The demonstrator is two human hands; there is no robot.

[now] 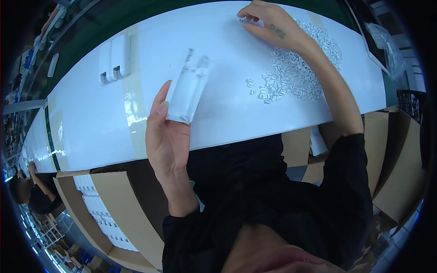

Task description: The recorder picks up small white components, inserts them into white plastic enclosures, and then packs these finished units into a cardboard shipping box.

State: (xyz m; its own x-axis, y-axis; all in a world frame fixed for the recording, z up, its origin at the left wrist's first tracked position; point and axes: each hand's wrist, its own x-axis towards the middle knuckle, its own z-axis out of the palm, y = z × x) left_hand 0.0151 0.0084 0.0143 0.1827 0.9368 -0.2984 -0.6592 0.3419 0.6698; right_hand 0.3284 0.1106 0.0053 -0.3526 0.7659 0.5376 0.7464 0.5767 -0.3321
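My left hand [166, 132] holds up a clear, flat rectangular plastic case [187, 91] with two prongs at its far end, above the white table [91, 113]. My right hand [268, 22] reaches across to the table's far edge, fingers curled on a small white part [248, 20]. A heap of several small white plastic pieces [298, 68] lies under and beside my right forearm.
Two white rectangular cases [116, 58] lie side by side on the table's left part. A cardboard box [118, 214] with rows of white cases stands at my lower left. More cardboard boxes [396, 159] stand on the right. Another person [34, 191] works at the far left.
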